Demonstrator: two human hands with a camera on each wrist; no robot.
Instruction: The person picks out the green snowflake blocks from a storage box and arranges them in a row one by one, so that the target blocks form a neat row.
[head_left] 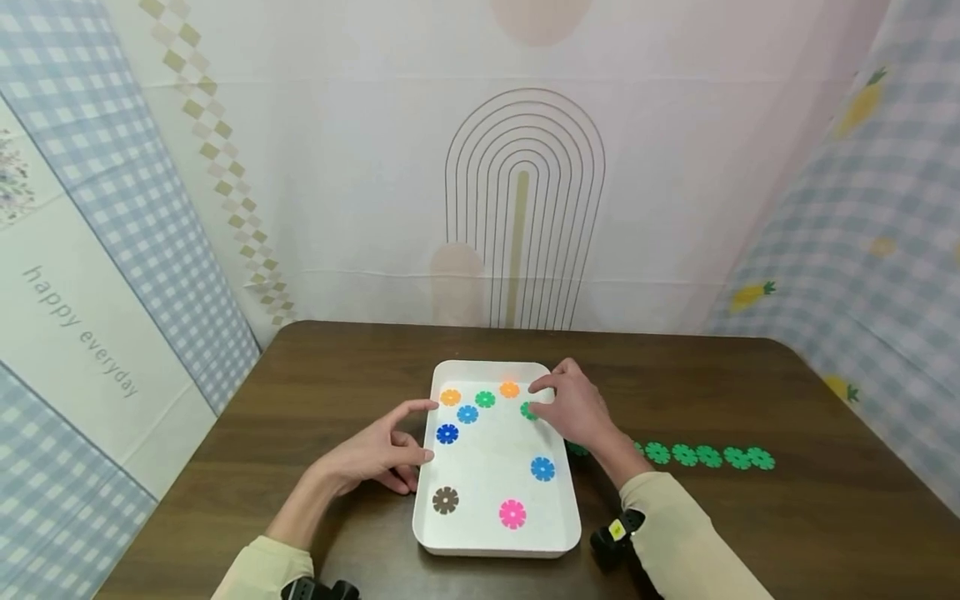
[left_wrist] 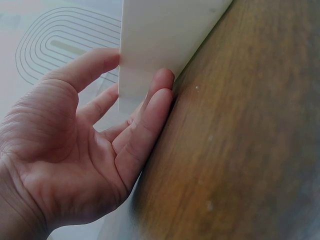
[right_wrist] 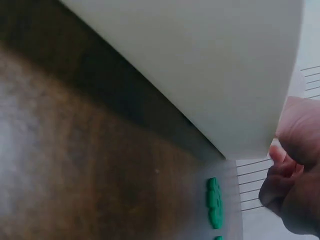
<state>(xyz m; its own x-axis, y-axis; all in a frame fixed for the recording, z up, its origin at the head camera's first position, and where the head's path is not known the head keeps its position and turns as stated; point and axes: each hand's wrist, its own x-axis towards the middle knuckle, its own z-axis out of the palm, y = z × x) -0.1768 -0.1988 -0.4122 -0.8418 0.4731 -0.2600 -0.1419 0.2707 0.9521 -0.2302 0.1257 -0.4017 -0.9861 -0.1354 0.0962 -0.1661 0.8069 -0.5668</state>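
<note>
A white tray lies on the table with flower-shaped discs spread inside it. My left hand touches the tray's left rim with thumb and forefinger; in the left wrist view, other fingertips rest low against the outer wall. Over the far right corner, my right hand has thumb and forefinger apart, the thumb at a green disc that it partly covers. An orange disc and another green disc lie left of it. In the right wrist view the tray wall hides the fingertips.
A row of green discs lies on the dark wooden table right of the tray, partly behind my right forearm. The tray also holds blue discs, a brown disc and a pink disc. Curtains hang behind.
</note>
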